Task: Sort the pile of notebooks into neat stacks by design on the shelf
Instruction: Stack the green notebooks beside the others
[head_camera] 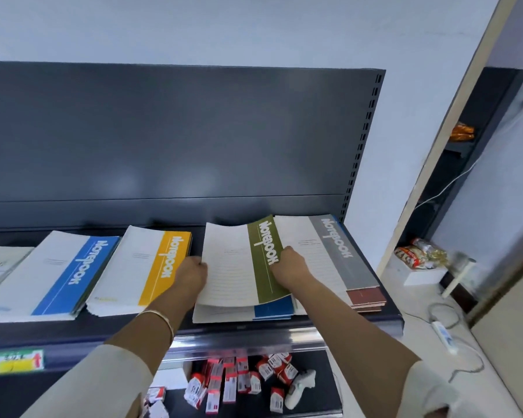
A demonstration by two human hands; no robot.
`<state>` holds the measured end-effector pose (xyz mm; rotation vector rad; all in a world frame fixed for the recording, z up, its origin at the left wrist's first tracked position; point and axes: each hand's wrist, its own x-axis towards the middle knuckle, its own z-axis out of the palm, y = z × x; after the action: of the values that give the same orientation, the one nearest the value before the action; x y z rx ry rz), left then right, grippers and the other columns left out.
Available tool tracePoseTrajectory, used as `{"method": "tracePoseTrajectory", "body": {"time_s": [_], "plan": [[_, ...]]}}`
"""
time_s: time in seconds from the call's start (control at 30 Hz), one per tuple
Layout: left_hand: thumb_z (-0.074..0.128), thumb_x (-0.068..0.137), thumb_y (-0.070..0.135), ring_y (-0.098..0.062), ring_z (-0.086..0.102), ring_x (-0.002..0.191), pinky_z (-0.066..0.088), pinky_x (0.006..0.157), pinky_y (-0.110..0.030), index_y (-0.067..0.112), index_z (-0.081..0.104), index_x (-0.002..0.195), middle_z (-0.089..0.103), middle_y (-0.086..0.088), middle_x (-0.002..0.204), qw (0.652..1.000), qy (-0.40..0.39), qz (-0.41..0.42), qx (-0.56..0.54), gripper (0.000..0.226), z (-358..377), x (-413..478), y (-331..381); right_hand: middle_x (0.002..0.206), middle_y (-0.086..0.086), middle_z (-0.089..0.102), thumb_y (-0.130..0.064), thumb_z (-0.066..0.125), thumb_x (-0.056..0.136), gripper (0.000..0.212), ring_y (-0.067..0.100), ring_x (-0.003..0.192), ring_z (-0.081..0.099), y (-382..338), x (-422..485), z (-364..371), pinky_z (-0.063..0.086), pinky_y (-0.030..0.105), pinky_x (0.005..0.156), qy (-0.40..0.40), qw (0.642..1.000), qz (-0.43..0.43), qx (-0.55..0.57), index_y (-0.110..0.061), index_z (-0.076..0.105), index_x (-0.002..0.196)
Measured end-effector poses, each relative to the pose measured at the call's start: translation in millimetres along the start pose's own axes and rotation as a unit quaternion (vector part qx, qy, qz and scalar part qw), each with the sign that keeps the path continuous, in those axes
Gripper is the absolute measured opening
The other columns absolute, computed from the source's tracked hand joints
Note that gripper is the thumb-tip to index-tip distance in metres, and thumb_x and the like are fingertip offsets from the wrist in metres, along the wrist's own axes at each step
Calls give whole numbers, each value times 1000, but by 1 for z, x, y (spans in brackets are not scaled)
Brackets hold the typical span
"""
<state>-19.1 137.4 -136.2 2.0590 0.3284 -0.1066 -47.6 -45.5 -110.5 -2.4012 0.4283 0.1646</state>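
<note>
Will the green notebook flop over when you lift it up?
Probably a bit floppy: the green notebook bows between the left hand and right hand. It looks thin, so it is likely light. Its smooth cover may slide easily on the blue notebook beneath.

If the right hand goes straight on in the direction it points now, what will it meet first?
The right hand grips the green notebook and points back and leftward across its cover. Beyond that, it would probably reach the dark back panel first, though depth is unclear.
</note>
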Motion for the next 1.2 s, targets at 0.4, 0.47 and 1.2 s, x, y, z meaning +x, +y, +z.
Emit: {"method": "tracePoseTrajectory", "body": {"time_s": [0.4, 0.47, 1.2], "plan": [[45, 94, 8, -35, 57, 105, 45, 81, -33, -4, 59, 117, 61, -21, 115, 987, -29, 63, 142, 29, -1, 8, -14, 125, 11, 49, -26, 51, 94, 35, 29, 111, 53, 6, -9, 15, 47, 36, 93, 7, 986, -19, -168, -12, 52, 125], [48, 93, 10, -32, 57, 102, 43, 74, -30, -4, 59, 113, 61, -20, 113, 983, -37, 67, 168, 27, -1, 10, -16, 129, 13, 44, -20, 51, 94, 35, 31, 117, 46, 7, -10, 15, 43, 37, 95, 17, 980, -28, -195, -9, 51, 126], [47, 94, 28, -27, 41, 125, 43, 94, -38, 23, 39, 138, 44, -5, 135, 885, 16, 182, 428, 45, 24, -25, 24, 130, 9, 49, -28, 46, 96, 38, 30, 116, 51, 45, -4, -28, 46, 41, 95, 84, 950, -136, -267, -15, 51, 131]]}}
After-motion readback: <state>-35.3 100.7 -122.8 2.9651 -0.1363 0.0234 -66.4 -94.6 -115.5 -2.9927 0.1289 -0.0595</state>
